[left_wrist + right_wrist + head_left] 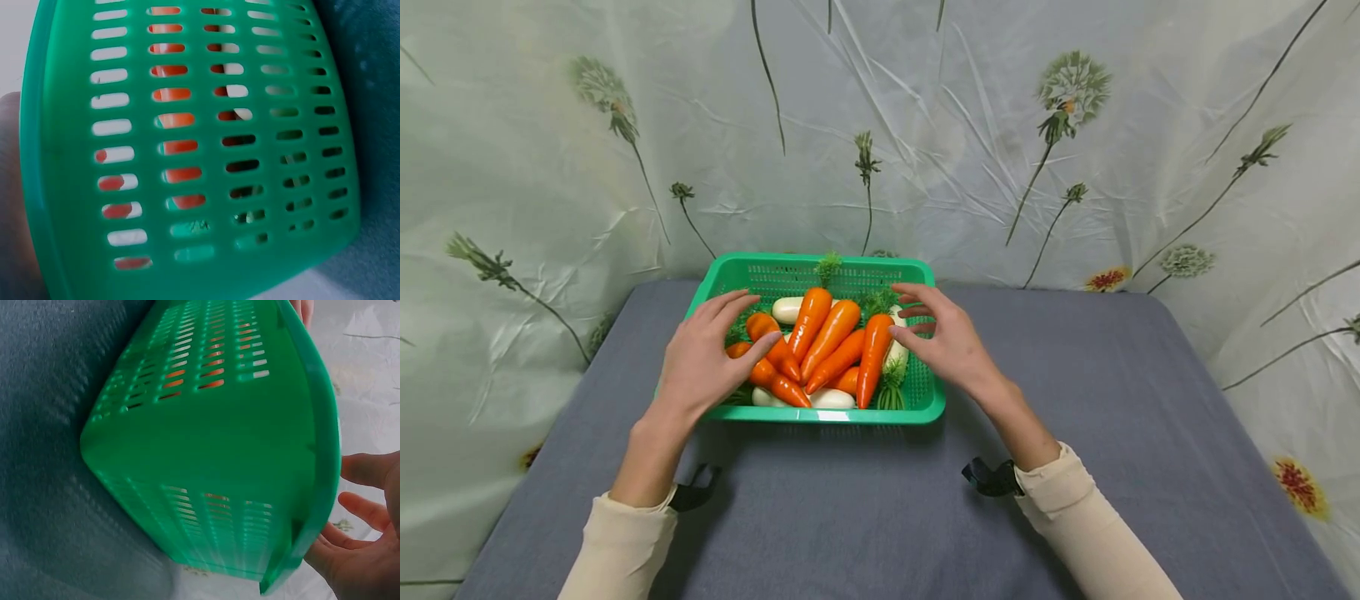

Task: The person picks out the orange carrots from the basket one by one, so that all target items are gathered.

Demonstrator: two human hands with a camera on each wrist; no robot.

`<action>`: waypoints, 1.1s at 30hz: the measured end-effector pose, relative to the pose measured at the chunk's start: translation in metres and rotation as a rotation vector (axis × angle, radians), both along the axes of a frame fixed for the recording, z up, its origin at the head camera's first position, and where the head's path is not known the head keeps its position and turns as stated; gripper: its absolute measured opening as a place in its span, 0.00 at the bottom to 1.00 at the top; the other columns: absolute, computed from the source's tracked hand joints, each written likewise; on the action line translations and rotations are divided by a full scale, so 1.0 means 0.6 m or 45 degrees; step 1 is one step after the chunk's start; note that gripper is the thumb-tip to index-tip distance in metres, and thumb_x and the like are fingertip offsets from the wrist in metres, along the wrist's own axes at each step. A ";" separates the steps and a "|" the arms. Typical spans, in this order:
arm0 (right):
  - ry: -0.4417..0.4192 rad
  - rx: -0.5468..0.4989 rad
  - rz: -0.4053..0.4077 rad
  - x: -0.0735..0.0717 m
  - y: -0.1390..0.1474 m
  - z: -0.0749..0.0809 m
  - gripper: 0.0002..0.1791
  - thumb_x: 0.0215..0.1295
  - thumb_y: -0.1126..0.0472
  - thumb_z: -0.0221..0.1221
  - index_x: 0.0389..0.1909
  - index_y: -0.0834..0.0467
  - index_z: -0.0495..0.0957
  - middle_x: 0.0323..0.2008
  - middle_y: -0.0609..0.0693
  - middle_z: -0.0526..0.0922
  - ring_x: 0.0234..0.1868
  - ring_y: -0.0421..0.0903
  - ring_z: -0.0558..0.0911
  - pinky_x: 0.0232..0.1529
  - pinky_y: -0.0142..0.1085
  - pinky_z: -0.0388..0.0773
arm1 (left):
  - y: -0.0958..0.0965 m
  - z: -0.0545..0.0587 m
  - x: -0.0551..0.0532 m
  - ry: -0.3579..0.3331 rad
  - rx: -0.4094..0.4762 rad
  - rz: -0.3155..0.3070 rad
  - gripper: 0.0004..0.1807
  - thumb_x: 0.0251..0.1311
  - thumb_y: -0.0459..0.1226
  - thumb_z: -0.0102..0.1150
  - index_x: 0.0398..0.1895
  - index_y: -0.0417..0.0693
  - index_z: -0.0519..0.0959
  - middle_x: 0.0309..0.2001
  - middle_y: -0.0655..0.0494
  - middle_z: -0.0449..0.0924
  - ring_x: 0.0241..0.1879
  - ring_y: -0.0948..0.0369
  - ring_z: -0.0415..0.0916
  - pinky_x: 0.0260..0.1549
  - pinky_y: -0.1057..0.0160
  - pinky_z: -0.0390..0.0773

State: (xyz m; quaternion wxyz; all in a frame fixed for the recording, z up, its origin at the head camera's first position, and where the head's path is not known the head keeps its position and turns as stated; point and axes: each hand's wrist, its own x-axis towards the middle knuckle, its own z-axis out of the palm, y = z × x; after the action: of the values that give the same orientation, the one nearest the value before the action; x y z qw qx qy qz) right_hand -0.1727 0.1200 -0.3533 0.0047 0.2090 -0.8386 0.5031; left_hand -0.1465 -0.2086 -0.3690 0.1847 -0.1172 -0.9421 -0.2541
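A green plastic basket [820,415] sits on the grey cloth, filled with glossy orange carrots [832,333] and white radishes [832,400] with green leafy tops [891,395]. Over the basket's left side is my left hand [706,360], its fingers spread and lightly bent above the carrots. My right hand [953,337] hovers across the right rim, thumb and fingers apart, close to the rightmost carrot [874,358]. Neither hand grips anything. In the right wrist view, fingers [365,509] show beside the basket's rim [326,444]. Slotted basket wall [140,150] fills most of the left wrist view.
A grey cloth [1075,400] covers the table. Behind it hangs a pale curtain [940,192] printed with dandelions. Dark straps with small devices [991,477] sit at both wrists, below the cream sleeves [1075,508].
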 end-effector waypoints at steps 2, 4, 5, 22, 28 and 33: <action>-0.025 0.002 0.013 0.001 -0.003 -0.002 0.32 0.70 0.63 0.66 0.74 0.55 0.70 0.64 0.63 0.77 0.62 0.62 0.82 0.60 0.55 0.81 | -0.004 0.000 0.002 -0.030 0.004 -0.006 0.32 0.66 0.55 0.65 0.68 0.49 0.78 0.71 0.44 0.74 0.71 0.42 0.69 0.66 0.33 0.67; -0.044 0.014 0.022 0.001 -0.006 -0.002 0.33 0.70 0.62 0.66 0.74 0.54 0.69 0.64 0.64 0.77 0.61 0.62 0.82 0.60 0.55 0.81 | -0.008 0.001 0.004 -0.057 0.013 -0.015 0.34 0.66 0.56 0.65 0.69 0.49 0.77 0.72 0.44 0.73 0.72 0.41 0.68 0.67 0.33 0.66; -0.051 0.022 0.027 0.001 -0.008 -0.003 0.33 0.70 0.62 0.66 0.75 0.54 0.69 0.65 0.65 0.76 0.61 0.62 0.82 0.60 0.53 0.82 | -0.011 0.000 0.005 -0.065 0.016 -0.018 0.34 0.66 0.57 0.64 0.69 0.48 0.77 0.72 0.43 0.73 0.72 0.41 0.68 0.67 0.33 0.65; -0.309 0.235 0.041 0.002 -0.033 0.006 0.48 0.65 0.62 0.71 0.82 0.53 0.56 0.71 0.64 0.67 0.63 0.61 0.81 0.52 0.46 0.85 | -0.065 -0.007 0.023 -0.234 0.188 0.015 0.39 0.64 0.55 0.68 0.75 0.52 0.71 0.79 0.47 0.62 0.79 0.40 0.56 0.67 0.28 0.60; -0.369 0.325 0.017 -0.001 -0.044 0.005 0.51 0.64 0.60 0.71 0.82 0.56 0.52 0.75 0.67 0.60 0.66 0.62 0.79 0.58 0.50 0.82 | -0.087 -0.018 0.031 -0.343 0.303 0.016 0.41 0.65 0.54 0.67 0.78 0.55 0.66 0.84 0.53 0.53 0.82 0.40 0.50 0.69 0.25 0.54; -0.426 0.310 0.014 -0.010 -0.049 0.000 0.53 0.63 0.59 0.72 0.83 0.55 0.51 0.76 0.66 0.60 0.65 0.60 0.81 0.56 0.49 0.83 | -0.098 -0.022 0.035 -0.409 0.373 0.009 0.43 0.65 0.53 0.67 0.81 0.59 0.62 0.86 0.60 0.44 0.83 0.40 0.44 0.68 0.22 0.50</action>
State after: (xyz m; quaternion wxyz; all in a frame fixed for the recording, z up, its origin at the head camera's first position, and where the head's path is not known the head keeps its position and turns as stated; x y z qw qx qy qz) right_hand -0.1787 0.0903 -0.3531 -0.1628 0.1261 -0.8812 0.4256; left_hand -0.1256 -0.2672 -0.3822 0.0484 -0.0439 -0.9129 -0.4030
